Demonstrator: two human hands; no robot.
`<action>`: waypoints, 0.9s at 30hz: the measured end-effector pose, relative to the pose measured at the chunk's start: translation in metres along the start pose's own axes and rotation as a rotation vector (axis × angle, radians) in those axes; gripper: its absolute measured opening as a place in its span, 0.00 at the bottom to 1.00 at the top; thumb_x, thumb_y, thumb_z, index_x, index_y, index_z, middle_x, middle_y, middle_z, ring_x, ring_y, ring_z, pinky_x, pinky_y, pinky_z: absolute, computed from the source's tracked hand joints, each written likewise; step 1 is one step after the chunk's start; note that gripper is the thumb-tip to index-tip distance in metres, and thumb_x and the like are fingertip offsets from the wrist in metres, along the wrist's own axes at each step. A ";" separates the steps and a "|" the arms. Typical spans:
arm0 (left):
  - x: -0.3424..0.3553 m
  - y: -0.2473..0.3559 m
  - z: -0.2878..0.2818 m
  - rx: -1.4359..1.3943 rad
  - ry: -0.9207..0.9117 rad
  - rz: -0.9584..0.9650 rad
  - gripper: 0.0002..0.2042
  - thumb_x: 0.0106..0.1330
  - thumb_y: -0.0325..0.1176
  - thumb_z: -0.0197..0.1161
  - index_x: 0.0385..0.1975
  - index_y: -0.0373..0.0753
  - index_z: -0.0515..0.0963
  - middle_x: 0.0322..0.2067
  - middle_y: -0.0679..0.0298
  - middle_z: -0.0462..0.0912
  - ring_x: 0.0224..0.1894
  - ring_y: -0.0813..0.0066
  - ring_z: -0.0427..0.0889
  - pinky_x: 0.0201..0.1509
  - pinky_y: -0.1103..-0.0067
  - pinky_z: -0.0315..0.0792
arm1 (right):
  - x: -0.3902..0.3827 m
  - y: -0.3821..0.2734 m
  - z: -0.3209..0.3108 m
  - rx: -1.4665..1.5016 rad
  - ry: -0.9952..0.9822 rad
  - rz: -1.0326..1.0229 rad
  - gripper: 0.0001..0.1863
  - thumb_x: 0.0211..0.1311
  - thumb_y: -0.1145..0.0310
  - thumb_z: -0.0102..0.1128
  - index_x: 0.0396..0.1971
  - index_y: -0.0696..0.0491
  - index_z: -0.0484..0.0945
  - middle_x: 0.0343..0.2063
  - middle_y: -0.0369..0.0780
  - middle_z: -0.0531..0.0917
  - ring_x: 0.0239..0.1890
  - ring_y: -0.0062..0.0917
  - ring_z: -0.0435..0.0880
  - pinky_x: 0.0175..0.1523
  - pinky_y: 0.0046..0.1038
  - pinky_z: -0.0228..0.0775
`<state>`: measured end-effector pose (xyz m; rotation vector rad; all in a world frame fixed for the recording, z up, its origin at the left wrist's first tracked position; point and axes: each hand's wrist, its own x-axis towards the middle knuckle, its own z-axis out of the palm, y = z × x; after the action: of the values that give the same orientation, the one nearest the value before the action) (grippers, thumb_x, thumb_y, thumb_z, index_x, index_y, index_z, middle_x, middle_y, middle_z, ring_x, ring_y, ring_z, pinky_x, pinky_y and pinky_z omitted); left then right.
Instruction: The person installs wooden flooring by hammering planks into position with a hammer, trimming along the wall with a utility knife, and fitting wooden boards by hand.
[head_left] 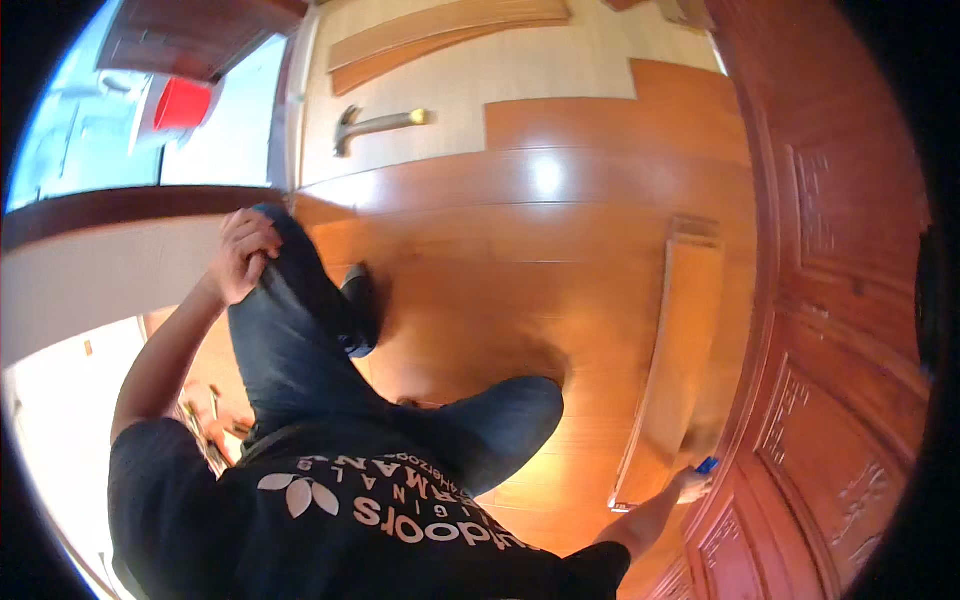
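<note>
Stack of brown planks (685, 330) lies lengthwise along the floor's right edge, one end toward the person, the other pointing at the far right corner. Small blue object (707, 465) just beyond the near end of the stack, on the panel side; too small to tell its kind.

Right hand (692, 487) right at the blue object, arm stretched out to the side, between the stack's near end and the carved red wooden panels (815, 235). Blurred: cannot tell if the fingers are clamped on the object or if they touch the stack. Left hand (248, 250) on the bent left knee (283, 232), fingers curled over it, near the floor's left edge, well apart from the right hand and from the stack. Hands not together.

Brown floor (480, 240) fills the middle, glossy, with a stepped far edge. Past that, pale sheet (465, 128). Claw hammer (380, 124) on the sheet near its left edge, head left, handle pointing right. Loose planks (450, 35) overlap at the sheet's far edge.

Dark shoe (360, 300) on the floor by the left leg. Red bucket (183, 104) off past the floor's far left corner, beyond the doorway. Scattered tools (214, 403) behind the left leg, partly hidden, too small to sort out.
</note>
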<state>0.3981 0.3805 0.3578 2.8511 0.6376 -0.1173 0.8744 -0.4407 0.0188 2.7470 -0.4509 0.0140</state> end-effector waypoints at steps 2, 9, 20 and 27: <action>-0.003 -0.005 -0.005 -0.015 -0.015 -0.007 0.09 0.47 0.23 0.55 0.27 0.42 0.78 0.39 0.64 0.85 0.56 0.56 0.77 0.64 0.61 0.67 | -0.006 -0.009 -0.024 0.087 0.062 -0.128 0.20 0.62 0.59 0.65 0.52 0.52 0.82 0.47 0.47 0.80 0.51 0.44 0.82 0.54 0.46 0.78; -0.012 -0.043 0.010 -0.182 0.111 0.067 0.10 0.45 0.23 0.56 0.27 0.42 0.80 0.40 0.67 0.87 0.55 0.58 0.80 0.62 0.60 0.68 | -0.046 -0.079 -0.146 0.582 0.179 -0.338 0.18 0.71 0.55 0.65 0.47 0.54 0.87 0.37 0.46 0.83 0.38 0.37 0.83 0.45 0.37 0.78; -0.014 -0.147 0.048 -0.593 0.376 0.145 0.13 0.46 0.23 0.65 0.32 0.46 0.82 0.43 0.71 0.85 0.54 0.67 0.82 0.58 0.66 0.72 | -0.347 -0.469 -0.431 1.299 -0.912 -0.973 0.36 0.73 0.79 0.56 0.77 0.48 0.56 0.71 0.45 0.67 0.66 0.37 0.76 0.66 0.40 0.73; -0.007 -0.193 0.070 -0.985 0.699 -0.274 0.11 0.54 0.21 0.60 0.36 0.42 0.82 0.42 0.63 0.85 0.51 0.60 0.83 0.57 0.67 0.74 | -0.452 -0.683 -0.486 0.728 -1.261 -1.145 0.30 0.69 0.78 0.61 0.69 0.53 0.64 0.63 0.48 0.76 0.57 0.30 0.82 0.57 0.30 0.77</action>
<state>0.3070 0.5324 0.2535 1.7831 0.8743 0.9138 0.6810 0.4720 0.2090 2.7915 1.1178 -2.1809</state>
